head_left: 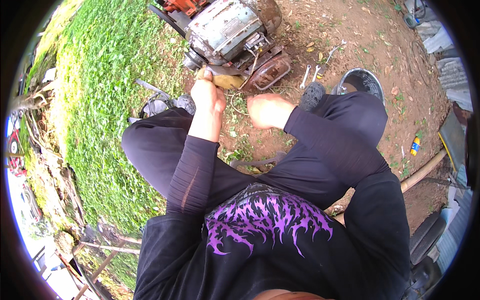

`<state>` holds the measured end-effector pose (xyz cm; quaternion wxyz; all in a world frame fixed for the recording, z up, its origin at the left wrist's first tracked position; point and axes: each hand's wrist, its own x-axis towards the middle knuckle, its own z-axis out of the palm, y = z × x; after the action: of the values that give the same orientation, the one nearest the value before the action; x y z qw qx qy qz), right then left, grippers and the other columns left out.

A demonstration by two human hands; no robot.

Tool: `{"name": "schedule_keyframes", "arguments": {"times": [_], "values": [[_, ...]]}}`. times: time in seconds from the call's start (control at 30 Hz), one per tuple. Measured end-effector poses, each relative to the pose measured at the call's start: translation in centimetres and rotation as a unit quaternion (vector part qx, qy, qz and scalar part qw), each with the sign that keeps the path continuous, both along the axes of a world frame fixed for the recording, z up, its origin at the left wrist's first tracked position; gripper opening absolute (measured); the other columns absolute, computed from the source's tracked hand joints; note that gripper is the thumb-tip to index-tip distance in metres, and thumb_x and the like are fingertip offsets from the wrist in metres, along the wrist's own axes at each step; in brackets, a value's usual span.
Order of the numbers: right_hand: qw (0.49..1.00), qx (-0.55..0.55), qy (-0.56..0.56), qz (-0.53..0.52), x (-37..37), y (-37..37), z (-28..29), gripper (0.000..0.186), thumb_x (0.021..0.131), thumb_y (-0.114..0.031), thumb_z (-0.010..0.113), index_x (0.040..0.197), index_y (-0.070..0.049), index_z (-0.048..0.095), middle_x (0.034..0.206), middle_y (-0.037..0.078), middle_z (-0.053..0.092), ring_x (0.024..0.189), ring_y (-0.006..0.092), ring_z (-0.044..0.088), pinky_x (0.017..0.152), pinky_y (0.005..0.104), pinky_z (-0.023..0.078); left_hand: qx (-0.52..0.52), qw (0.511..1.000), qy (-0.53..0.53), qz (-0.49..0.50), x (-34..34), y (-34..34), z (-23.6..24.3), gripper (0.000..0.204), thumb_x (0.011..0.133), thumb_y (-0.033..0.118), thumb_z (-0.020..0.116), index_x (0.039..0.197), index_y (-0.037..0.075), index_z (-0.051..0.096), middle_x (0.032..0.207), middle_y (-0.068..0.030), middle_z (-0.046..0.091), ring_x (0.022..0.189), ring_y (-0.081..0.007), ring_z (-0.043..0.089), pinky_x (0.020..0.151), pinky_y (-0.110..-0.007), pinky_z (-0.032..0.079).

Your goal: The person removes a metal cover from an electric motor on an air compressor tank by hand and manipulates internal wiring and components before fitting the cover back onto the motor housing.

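Observation:
A worn grey motor (227, 30) with a small pulley (192, 60) on its left side lies on the ground in front of me. My left hand (207, 97) is closed near the pulley, its thumb pressed on a yellowish-tan piece (229, 81) like a strip or sheet; its exact kind is unclear. To the right, my right hand (270, 111) is closed below a rusty brown metal part (270, 74) of the machine. Whatever it holds is hidden by the fingers. A thin pale cord or wire (239, 107) loops on the ground between the hands.
Several spanners (306, 76) lie on the dirt right of the motor. A dark bucket (377, 82) stands by my right knee. Farther right are a yellow bottle (415, 146), a wooden pole (424, 170) and corrugated sheets (457, 85). Grass (105, 125) covers the left side.

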<state>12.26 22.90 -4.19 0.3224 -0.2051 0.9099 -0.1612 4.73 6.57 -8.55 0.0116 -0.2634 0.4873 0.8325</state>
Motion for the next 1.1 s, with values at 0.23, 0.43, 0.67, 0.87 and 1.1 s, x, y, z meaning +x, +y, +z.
{"name": "schedule_keyframes", "arguments": {"times": [0.23,0.43,0.67,0.87,1.1], "values": [[0.982,-0.075,0.077,-0.158,-1.2,2.4,0.2,0.053,0.078,-0.017,0.065,0.111,0.022,0.049,0.1,0.036,0.062,0.097,0.0421,0.066,0.082,0.0438,0.054,-0.117,0.986,-0.019,-0.121,5.7,-1.7,-0.8,0.02,0.1,0.006,0.05,0.115,0.002,0.064,0.1,-0.0061,0.07,0.085,-0.0144,0.066,0.08,-0.029,0.054],[0.939,-0.22,0.071,-0.255,-1.5,2.9,-0.7,0.041,0.085,-0.017,0.069,0.117,0.006,0.059,0.097,0.026,0.067,0.098,0.0392,0.065,0.088,0.0454,0.05,-0.129,0.953,0.066,-0.265,7.1,1.0,-1.3,0.018,0.099,0.009,0.057,0.112,0.0,0.066,0.095,-0.004,0.07,0.078,-0.008,0.063,0.07,-0.023,0.05],[0.966,-0.058,0.115,-0.225,-2.4,5.1,-1.8,0.024,0.079,-0.014,0.064,0.097,0.002,0.068,0.099,0.022,0.069,0.097,0.0365,0.068,0.082,0.0447,0.054,-0.198,0.946,0.034,-0.255,6.6,-0.3,-2.8,0.017,0.095,0.01,0.064,0.106,-0.002,0.068,0.09,-0.0039,0.071,0.079,-0.0078,0.062,0.077,-0.02,0.047],[0.952,0.053,0.095,-0.285,-4.4,7.4,2.9,0.027,0.079,-0.009,0.058,0.102,0.002,0.068,0.104,0.024,0.068,0.099,0.0382,0.067,0.084,0.0453,0.054,-0.295,0.919,-0.023,-0.261,6.2,-1.8,-4.1,0.019,0.095,0.018,0.067,0.092,0.0,0.069,0.082,-0.0034,0.069,0.074,-0.0076,0.059,0.073,-0.023,0.046],[0.854,0.058,0.178,-0.486,-8.3,19.2,4.4,0.034,0.085,-0.023,0.062,0.109,0.0,0.069,0.11,0.023,0.068,0.105,0.0343,0.067,0.092,0.0424,0.051,-0.2,0.942,-0.092,-0.253,6.2,-1.1,-6.2,0.028,0.095,0.03,0.066,0.084,0.004,0.064,0.072,-0.0007,0.061,0.066,-0.0124,0.06,0.069,-0.025,0.047]]}}
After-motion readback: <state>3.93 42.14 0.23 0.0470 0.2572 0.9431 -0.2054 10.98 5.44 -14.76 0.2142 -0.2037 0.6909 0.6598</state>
